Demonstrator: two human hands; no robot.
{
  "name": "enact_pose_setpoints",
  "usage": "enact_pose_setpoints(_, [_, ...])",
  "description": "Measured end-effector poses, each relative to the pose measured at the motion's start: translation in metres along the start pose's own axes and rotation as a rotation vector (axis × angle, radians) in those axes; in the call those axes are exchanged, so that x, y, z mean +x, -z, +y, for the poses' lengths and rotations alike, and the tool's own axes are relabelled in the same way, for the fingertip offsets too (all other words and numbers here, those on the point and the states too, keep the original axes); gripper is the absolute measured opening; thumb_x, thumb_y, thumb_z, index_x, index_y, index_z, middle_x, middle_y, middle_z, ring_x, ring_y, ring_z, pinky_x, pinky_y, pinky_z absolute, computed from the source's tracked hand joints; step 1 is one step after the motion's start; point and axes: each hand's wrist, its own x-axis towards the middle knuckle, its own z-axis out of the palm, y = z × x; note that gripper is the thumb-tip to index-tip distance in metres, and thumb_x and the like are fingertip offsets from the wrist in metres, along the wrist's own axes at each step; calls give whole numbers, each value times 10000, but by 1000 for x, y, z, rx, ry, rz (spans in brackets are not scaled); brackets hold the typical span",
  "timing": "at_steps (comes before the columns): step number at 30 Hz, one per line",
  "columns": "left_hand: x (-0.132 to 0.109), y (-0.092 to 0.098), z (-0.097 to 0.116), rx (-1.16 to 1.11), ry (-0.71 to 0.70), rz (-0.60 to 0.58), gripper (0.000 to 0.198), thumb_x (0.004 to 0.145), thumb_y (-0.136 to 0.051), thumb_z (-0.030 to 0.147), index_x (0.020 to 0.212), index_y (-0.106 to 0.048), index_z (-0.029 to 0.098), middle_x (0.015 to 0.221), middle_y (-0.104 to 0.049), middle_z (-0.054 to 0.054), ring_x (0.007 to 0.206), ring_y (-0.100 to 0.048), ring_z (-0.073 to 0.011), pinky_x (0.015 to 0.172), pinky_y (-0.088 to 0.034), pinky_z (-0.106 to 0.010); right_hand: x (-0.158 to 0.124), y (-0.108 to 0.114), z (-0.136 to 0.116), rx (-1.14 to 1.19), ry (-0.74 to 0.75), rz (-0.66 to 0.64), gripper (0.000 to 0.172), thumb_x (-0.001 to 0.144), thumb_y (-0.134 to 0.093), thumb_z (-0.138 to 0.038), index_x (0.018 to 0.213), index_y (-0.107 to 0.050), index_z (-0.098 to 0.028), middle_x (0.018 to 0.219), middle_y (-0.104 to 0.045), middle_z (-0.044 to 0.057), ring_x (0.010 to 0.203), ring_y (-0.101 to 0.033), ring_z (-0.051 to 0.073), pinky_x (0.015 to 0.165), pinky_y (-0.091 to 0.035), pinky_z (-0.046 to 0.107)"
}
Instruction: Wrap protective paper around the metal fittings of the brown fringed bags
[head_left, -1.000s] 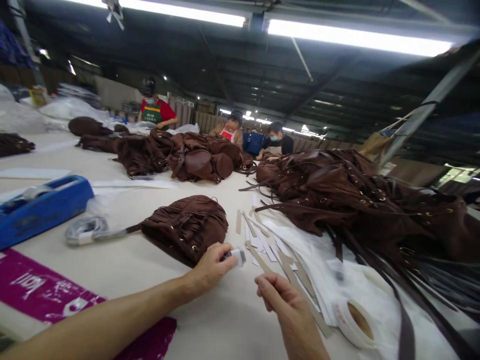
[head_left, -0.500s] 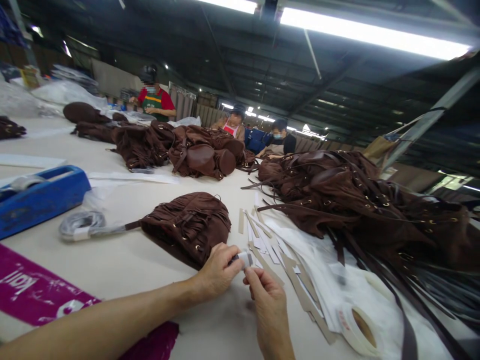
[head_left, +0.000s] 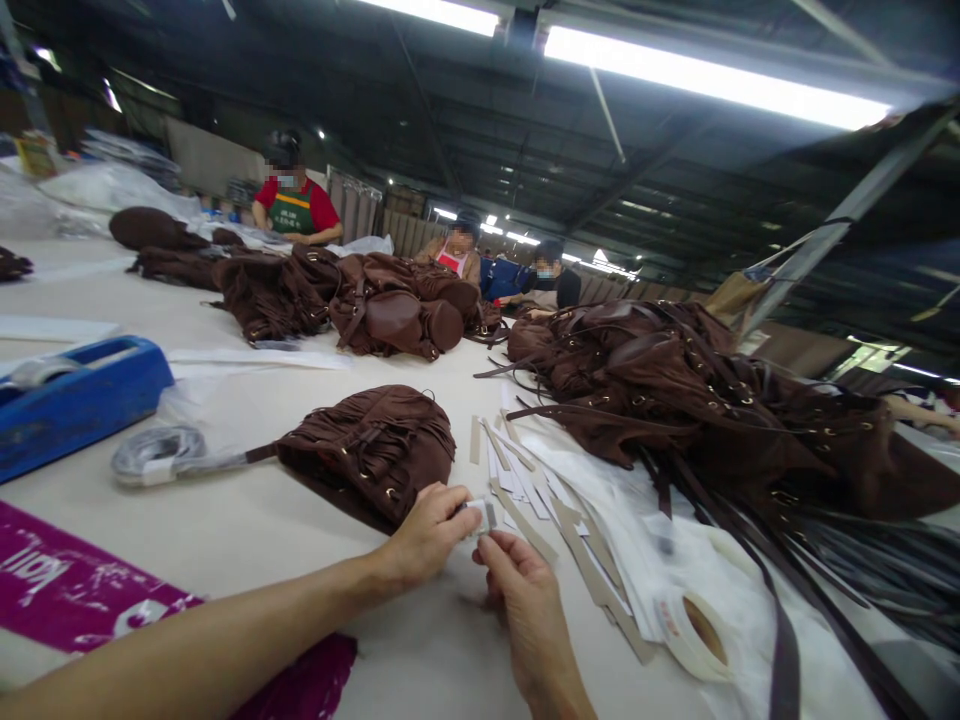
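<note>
Between thumb and fingers, my left hand (head_left: 431,528) grips a small piece wrapped in white and grey (head_left: 481,516); its exact kind is too small to make out. My right hand (head_left: 521,580) is closed in a pinch at the lower right edge of the same piece. Just beyond my left hand lies a brown fringed drawstring bag (head_left: 375,445) with gold eyelets, its mouth facing me. A strap runs left from it to a plastic-wrapped coil (head_left: 161,455) bound with a white band.
A blue tape dispenser (head_left: 82,405) stands at left, above a purple printed sheet (head_left: 67,565). Brown bags (head_left: 645,370) are heaped at right and far across the table. Card strips (head_left: 585,560) and a tape roll (head_left: 697,630) lie at right. Several co-workers (head_left: 296,205) sit beyond.
The view has shifted slightly, moving most things a little leftward. My hands keep their hold on the small wrapped piece. The co-worker in the green apron has lowered an arm.
</note>
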Motion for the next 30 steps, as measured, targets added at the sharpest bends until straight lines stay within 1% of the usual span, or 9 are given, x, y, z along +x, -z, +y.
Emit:
enact_pose_setpoints(3, [0, 2, 2, -80, 13, -21, 283, 824, -400, 395, 629, -405, 190, 680, -425, 16, 756, -424, -159, 714, -338, -275, 0, 1, -3, 44, 20, -38, 461, 605, -796, -450, 915, -626, -152, 637, -657, -15, 570, -536, 119, 544, -376, 217])
enact_pose_setpoints(6, [-3, 4, 6, -27, -25, -65, 293, 842, -390, 383, 625, -407, 187, 660, -436, 18, 754, -427, -159, 732, -337, -281, 2, -2, -1, 58, 94, -15, 477, 590, -800, -459, 898, -578, -169, 612, -669, -16, 650, -613, 166, 631, -437, 252])
enact_pose_setpoints(12, [-10, -1, 9, 163, -73, -18, 280, 899, -384, 362, 695, -465, 188, 733, -473, 3, 835, -448, -181, 795, -351, -304, 6, -6, 10, -20, 184, 102, 516, 633, -762, -472, 983, -560, -152, 589, -668, -13, 525, -551, 136, 524, -390, 238])
enact_pose_setpoints(17, [-13, -5, 11, 217, -128, 2, 243, 920, -376, 315, 740, -484, 192, 760, -472, 7, 853, -452, -180, 886, -331, -350, 4, -12, 17, 19, 246, 224, 547, 643, -745, -495, 1036, -551, -168, 696, -679, -3, 518, -536, 119, 486, -372, 228])
enact_pose_setpoints(19, [-14, -4, 12, 212, -133, 4, 220, 917, -380, 300, 754, -483, 195, 770, -478, 8, 861, -453, -180, 908, -324, -358, 4, -14, 17, 15, 274, 306, 518, 633, -749, -501, 997, -566, -182, 736, -672, -6, 523, -529, 113, 479, -371, 227])
enact_pose_setpoints(21, [-15, -2, 13, 206, -135, -2, 208, 912, -389, 301, 754, -477, 197, 770, -480, 6, 870, -453, -184, 916, -321, -362, 3, -15, 17, -19, 280, 348, 448, 612, -762, -508, 870, -587, -186, 683, -636, -28, 517, -509, 110, 474, -368, 230])
enact_pose_setpoints(25, [-18, 2, 16, 161, -148, -47, 131, 898, -409, 289, 841, -495, 207, 825, -514, 6, 896, -465, -185, 944, -311, -368, -5, -17, 15, -23, 224, 241, 401, 614, -753, -525, 637, -541, -186, 499, -482, -75, 480, -432, 96, 440, -324, 227])
enact_pose_setpoints(27, [-20, 2, 16, 132, -137, -52, 93, 874, -438, 261, 938, -489, 215, 882, -532, 3, 922, -472, -184, 967, -305, -374, -11, -18, 13, 106, 107, 174, 393, 606, -763, -503, 650, -532, -189, 446, -367, -114, 412, -316, 63, 376, -234, 205])
enact_pose_setpoints(30, [-21, 1, 15, 114, -113, -41, 220, 837, -470, 225, 1057, -455, 215, 949, -544, -15, 986, -475, -194, 994, -299, -384, -21, -17, 9, 445, -118, 14, 398, 551, -815, -394, 731, -519, -199, 461, -259, -160, 383, -116, 27, 333, -92, 163])
